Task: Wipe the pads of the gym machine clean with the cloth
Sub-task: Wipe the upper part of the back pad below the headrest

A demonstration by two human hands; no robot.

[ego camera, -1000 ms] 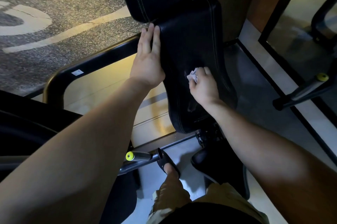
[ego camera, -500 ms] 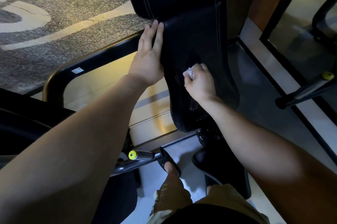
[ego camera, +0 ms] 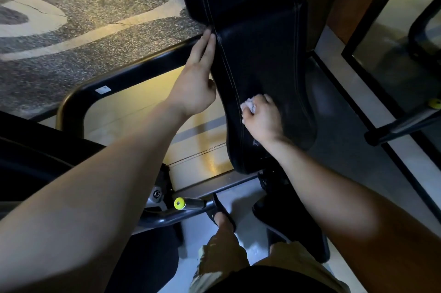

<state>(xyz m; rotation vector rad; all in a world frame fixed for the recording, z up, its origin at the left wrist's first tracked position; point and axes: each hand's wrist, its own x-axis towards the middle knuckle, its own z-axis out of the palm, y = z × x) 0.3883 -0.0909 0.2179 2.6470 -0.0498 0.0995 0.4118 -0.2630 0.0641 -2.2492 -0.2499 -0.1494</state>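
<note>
Cloth (ego camera: 247, 104) slid toward pad (ego camera: 262, 54) seam, frame label (ego camera: 103, 89) unreadable

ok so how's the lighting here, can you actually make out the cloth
Head view: dim, warm yellow light on the floor; the black seat pad shows little beyond its stitching; the white cloth in the right hand is small but visible; frame edges bend from the wide lens.
</note>
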